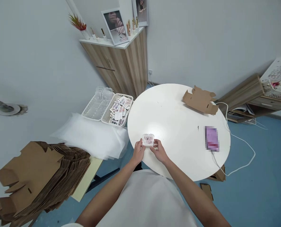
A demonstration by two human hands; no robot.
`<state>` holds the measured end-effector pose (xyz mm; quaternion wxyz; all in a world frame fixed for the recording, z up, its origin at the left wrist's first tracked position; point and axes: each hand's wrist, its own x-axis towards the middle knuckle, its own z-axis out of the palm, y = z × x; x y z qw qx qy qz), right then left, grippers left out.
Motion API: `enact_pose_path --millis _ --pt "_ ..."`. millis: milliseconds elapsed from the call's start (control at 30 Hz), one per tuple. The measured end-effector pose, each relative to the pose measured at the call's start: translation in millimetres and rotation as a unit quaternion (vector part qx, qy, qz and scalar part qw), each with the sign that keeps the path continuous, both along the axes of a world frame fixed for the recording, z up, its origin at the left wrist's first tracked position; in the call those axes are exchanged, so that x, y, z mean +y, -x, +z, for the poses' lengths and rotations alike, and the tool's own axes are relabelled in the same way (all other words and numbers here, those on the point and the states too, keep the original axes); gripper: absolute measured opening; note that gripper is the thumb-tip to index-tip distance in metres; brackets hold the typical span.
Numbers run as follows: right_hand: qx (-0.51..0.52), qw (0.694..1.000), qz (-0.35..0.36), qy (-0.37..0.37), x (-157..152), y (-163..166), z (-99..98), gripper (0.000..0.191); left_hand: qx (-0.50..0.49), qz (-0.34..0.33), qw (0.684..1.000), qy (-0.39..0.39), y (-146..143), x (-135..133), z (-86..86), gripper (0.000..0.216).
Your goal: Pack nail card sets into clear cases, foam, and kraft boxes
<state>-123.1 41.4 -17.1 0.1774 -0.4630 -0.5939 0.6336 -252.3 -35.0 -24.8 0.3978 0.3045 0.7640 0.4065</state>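
Observation:
Between both hands is a small clear plastic box with rows of pinkish press-on nails visible inside. My left hand grips its left edge, fingers curled and thumb at the front corner. On the opposite edge, my right hand pinches the box in the same way. The box is near the front left rim of the round white table, and its lid looks closed. Whether it touches the tabletop I cannot tell.
Left of the table stand a basket of nail cards and a basket of clear boxes. Translucent sheets and stacked flat cardboard lie nearer. An unfolded carton and a blurred purple device with a white cable are on the table's right.

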Motion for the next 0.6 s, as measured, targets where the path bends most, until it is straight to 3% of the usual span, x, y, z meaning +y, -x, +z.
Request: enact_pose_path --millis 200,367,600 --pt "-0.022 1.0 0.008 -0.008 14 66 -7.7 0.048 -0.067 0.008 0.998 0.006 65 15 -13.0 0.047" --pt "-0.088 0.996 -0.023 -0.021 26 111 -21.8 0.054 -0.064 -0.016 0.998 0.022 115 38 -20.0 0.05" --pt "-0.086 0.994 -0.065 -0.033 38 142 -32.9 0.041 -0.067 -0.068 0.994 0.051 147 66 -28.7 0.05"
